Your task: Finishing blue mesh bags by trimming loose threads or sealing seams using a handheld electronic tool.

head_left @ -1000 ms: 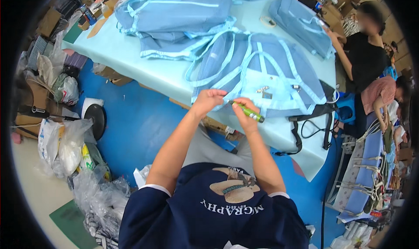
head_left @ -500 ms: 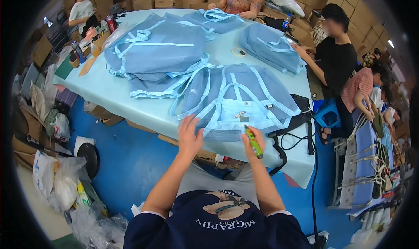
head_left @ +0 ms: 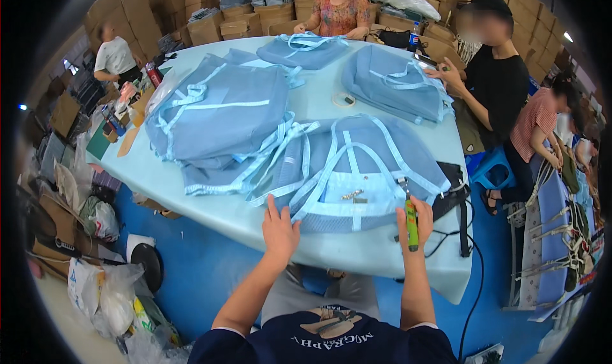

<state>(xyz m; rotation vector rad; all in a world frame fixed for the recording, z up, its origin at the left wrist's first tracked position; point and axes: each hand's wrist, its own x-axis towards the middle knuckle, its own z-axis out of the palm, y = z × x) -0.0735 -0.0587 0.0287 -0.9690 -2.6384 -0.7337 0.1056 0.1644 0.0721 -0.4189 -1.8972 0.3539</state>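
A light blue mesh bag [head_left: 417,152] with paler trim and straps lies in front of me at the table's near edge. My left hand [head_left: 281,234] is open, fingers spread, at the bag's lower left edge. Closed around a green pen-shaped tool [head_left: 412,225] with a dark end, my right hand [head_left: 421,218] is over the bag's lower right part. The tool's upper end is close to a small dark-and-white piece at the right side of the bag's pocket [head_left: 335,190]. Small metal pieces [head_left: 352,194] and a dark rectangular patch show on the pocket.
More blue mesh bags [head_left: 233,118] are piled at left, with another folded bag [head_left: 389,77] at back right. A black strapped item [head_left: 451,204] and cable are beside my right hand. A co-worker [head_left: 494,77] sits at right; another person [head_left: 344,13] is across the table.
My right hand has moved right with the green tool, from the bag's lower middle to the pocket's right side. My left hand stays near the lower left edge. The whole view has shifted.
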